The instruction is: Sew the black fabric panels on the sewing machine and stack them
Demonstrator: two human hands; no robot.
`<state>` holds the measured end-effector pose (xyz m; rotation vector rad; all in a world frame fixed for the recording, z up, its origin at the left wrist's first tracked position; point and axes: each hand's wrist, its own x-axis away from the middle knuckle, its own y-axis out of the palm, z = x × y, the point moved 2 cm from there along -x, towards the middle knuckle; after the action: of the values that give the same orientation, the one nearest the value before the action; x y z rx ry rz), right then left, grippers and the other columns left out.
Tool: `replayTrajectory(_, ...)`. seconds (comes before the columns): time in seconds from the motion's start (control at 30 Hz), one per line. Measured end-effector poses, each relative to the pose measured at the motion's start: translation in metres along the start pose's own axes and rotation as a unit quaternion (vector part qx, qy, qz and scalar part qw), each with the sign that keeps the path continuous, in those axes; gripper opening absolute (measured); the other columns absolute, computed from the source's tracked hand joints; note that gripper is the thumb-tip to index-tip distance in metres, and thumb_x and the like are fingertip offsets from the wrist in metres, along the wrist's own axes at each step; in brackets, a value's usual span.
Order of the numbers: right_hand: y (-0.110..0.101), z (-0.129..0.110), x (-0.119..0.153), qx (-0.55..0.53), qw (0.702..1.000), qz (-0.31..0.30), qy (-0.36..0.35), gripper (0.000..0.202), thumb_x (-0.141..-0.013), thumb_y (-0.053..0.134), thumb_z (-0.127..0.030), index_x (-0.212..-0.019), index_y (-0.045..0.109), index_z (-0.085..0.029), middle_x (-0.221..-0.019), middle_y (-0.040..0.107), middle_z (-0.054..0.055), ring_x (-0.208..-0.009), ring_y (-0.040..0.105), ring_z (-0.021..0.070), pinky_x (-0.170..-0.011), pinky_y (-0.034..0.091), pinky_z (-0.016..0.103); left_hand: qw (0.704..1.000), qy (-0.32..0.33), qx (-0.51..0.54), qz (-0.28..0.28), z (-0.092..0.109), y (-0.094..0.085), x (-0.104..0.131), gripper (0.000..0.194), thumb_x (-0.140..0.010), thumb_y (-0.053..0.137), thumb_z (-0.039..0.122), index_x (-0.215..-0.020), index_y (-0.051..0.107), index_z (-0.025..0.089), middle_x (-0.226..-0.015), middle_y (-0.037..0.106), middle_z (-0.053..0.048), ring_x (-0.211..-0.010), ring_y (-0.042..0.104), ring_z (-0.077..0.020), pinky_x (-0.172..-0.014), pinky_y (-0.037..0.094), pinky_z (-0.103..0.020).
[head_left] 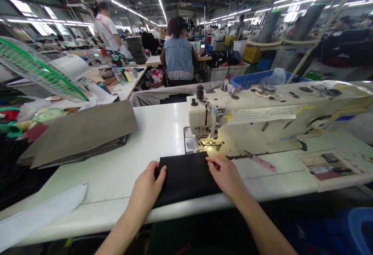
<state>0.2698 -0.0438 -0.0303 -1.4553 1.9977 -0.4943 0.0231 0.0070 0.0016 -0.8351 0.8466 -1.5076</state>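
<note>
A piece of black fabric (186,177) lies flat on the sewing table, its lower part reaching the front edge. My left hand (150,183) grips its left edge, thumb on top and the other fingers partly hidden. At the upper right corner, my right hand (223,171) pinches the fabric between thumb and fingers. Just beyond the fabric's far edge is the lit needle area of a sewing machine (247,107); fabric and presser foot look apart. Pink-handled thread snips (260,161) lie to the right of my right hand.
A stack of grey-brown panels (87,134) lies at the left, with a white strip (46,214) nearer me. A small tray (332,167) of tools sits at the right. Behind the table are a fan (40,66), a blue basket (250,80) and a seated person (178,58).
</note>
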Motion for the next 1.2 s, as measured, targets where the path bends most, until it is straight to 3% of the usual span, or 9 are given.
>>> replayTrajectory(0.13, 0.001, -0.001, -0.001, 0.021, 1.000, -0.005, -0.006, 0.026, -0.087, 0.049, -0.022, -0.092, 0.074, -0.018, -0.080, 0.068, 0.006, -0.074, 0.065, 0.0203, -0.074, 0.052, 0.033, 0.999, 0.003, 0.031, 0.007, -0.002, -0.001, -0.003, 0.025, -0.092, 0.046, 0.044, -0.076, 0.048, 0.025, -0.062, 0.057, 0.001, -0.061, 0.057, -0.0215, -0.061, 0.036, -0.029)
replayTrajectory(0.33, 0.002, 0.008, 0.000, 0.014, 1.000, -0.004, -0.011, 0.028, -0.086, 0.051, -0.034, -0.088, 0.074, -0.019, -0.076, 0.068, 0.005, -0.067, 0.063, 0.0199, -0.070, 0.052, 0.033, 0.998, -0.025, 0.055, 0.004, -0.010, -0.001, -0.008, 0.022, -0.090, 0.053, 0.025, -0.069, 0.047, 0.023, -0.061, 0.056, 0.003, -0.060, 0.055, -0.0167, -0.060, 0.035, -0.026)
replayTrajectory(0.5, 0.001, 0.010, 0.000, 0.000, 1.000, -0.012, 0.000, 0.031, -0.084, 0.050, -0.039, -0.088, 0.075, -0.020, -0.075, 0.069, 0.005, -0.063, 0.061, 0.0189, -0.068, 0.052, 0.032, 0.998, -0.021, 0.054, -0.004, -0.014, 0.003, -0.008, 0.021, -0.089, 0.057, 0.019, -0.069, 0.050, 0.021, -0.062, 0.056, 0.003, -0.060, 0.053, -0.0148, -0.060, 0.033, -0.025)
replayTrajectory(0.8, 0.001, 0.009, 0.001, 0.012, 1.000, -0.007, 0.000, 0.031, -0.084, 0.050, -0.038, -0.088, 0.075, -0.021, -0.075, 0.070, 0.005, -0.063, 0.062, 0.0188, -0.068, 0.052, 0.032, 0.999, -0.020, 0.028, 0.007, -0.009, 0.000, -0.009, 0.022, -0.091, 0.057, 0.019, -0.070, 0.049, 0.022, -0.062, 0.057, 0.003, -0.060, 0.054, -0.0155, -0.059, 0.033, -0.026)
replayTrajectory(1.2, 0.004, 0.012, 0.004, 0.042, 0.999, -0.001, -0.033, 0.026, -0.089, 0.049, -0.032, -0.090, 0.073, -0.021, -0.077, 0.068, 0.005, -0.066, 0.064, 0.0197, -0.068, 0.053, 0.033, 0.997, -0.021, -0.075, -0.013, 0.001, 0.000, -0.007, 0.013, -0.096, 0.053, 0.019, -0.085, 0.060, 0.019, -0.076, 0.068, -0.005, -0.074, 0.066, -0.0217, -0.065, 0.040, -0.029)
